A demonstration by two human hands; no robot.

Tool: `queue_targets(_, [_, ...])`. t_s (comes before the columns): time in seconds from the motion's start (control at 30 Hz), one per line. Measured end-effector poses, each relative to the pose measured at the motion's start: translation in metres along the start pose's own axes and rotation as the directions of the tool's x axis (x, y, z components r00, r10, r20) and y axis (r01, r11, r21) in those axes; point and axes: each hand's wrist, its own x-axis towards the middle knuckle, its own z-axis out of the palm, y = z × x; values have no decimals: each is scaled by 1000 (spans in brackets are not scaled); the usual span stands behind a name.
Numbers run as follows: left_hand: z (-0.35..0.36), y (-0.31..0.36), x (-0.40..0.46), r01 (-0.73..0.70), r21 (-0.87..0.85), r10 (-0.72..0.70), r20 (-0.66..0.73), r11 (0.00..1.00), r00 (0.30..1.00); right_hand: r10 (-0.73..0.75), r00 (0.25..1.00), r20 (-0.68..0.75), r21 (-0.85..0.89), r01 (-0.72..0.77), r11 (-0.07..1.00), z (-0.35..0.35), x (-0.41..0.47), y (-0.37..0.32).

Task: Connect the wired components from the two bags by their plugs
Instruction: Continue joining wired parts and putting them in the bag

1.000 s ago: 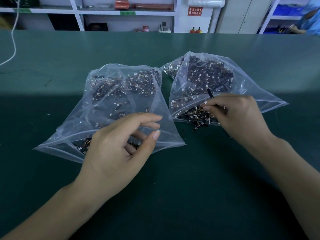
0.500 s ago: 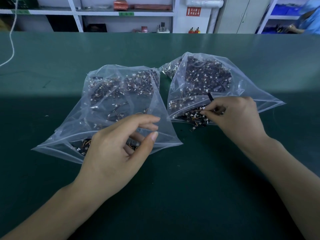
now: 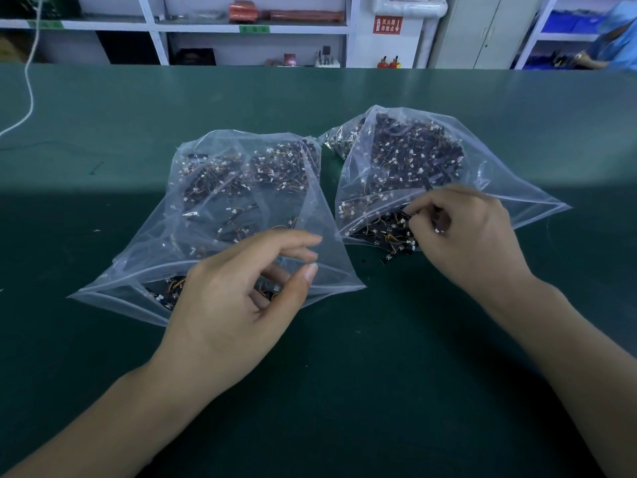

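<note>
Bags: two clear zip bags lie side by side on the green table mat (image 3: 344,374), mouths toward the person; the left bag (image 3: 193,243) and the right bag (image 3: 496,188) nearly touch at their near corners.
Contents: both are full of small black wired components with white plugs and orange leads; a heap (image 3: 386,232) spills from the right bag's mouth onto the mat.
Left hand (image 3: 238,305): at the left bag's mouth, fingers loosely curved, thumb and forefinger apart; whether it holds anything, I cannot tell.
Right hand (image 3: 472,232): at the right bag's mouth, fingers curled, pinching one black component (image 3: 428,183) whose end sticks up behind the knuckles.
Background: white shelving (image 3: 155,36) and a red wall sign (image 3: 388,25) beyond the table; a white cord (image 3: 29,94) hangs at far left.
</note>
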Motion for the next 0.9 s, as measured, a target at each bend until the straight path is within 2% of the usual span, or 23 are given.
queue_targets(0.2, [0,1,0,-5,4,5,-9,1000,1000,-126,992,13,210,121,970,0,-4,-17])
queue_targets(0.37, [0,2,0,-20,-3,20,-17,1000,1000,-334,941,55,338,297,893,9,-17,-36])
queue_targets(0.53, [0,2,1,-31,-13,31,-20,999,999,-375,923,87,500,285,818,12,-26,-49])
queue_targets(0.73, [0,5,1,-16,-34,14,-43,999,999,-477,871,118,488,367,792,14,-27,-52])
queue_targets(0.9, [1,0,2,-100,14,101,-47,995,994,-503,861,77,493,405,770,15,-27,-53])
